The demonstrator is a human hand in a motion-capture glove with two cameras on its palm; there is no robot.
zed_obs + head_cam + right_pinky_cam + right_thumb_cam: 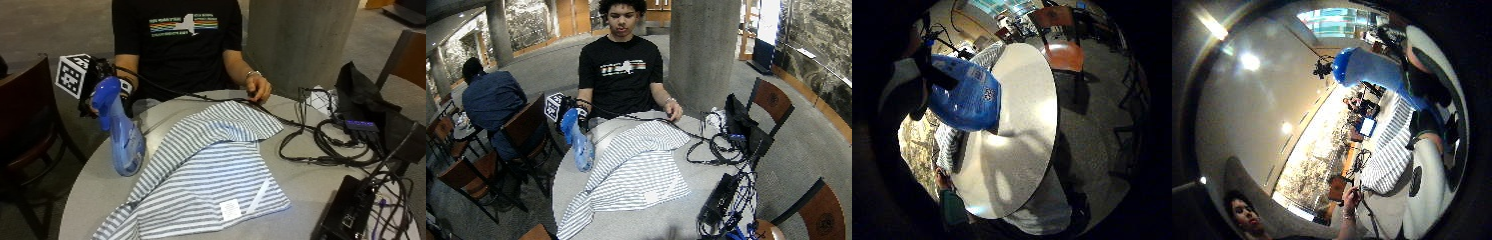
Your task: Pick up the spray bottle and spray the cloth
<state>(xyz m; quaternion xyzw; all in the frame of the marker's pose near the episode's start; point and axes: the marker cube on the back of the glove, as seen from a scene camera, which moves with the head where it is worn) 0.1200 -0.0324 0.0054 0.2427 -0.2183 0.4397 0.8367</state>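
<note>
**Bottle in hand and lifted; spraying not yet evident**

From the outside view, a person seated at a round grey table [313, 185] holds a translucent blue plastic spray bottle [120, 135] at the table's edge on their right side. The black-gloved right hand [100, 92] is wrapped around the bottle's neck, just behind the blue spray head, fingers curled round it. Whether a finger sits on the trigger cannot be told. The bottle is upright with a slight tilt; its base appears level with or just above the tabletop, and contact with the surface cannot be confirmed. In the little-finger-side palm view the bottle's blue body [964, 92] fills the area close to the palm, consistent with a hold.

The grey-and-white striped cloth [206, 180] lies spread and partly folded over the middle of the table, its near edge just beside the bottle. No mist or wet patch is visible on it.

The bare left hand [258, 89] rests on the table's far edge, next to a run of black cables [319, 145], touching neither bottle nor cloth.

Assessment: the pick-up step looks complete or nearly so. Remaining work, as judged here, is to turn the nozzle toward the cloth and press the trigger.
</note>
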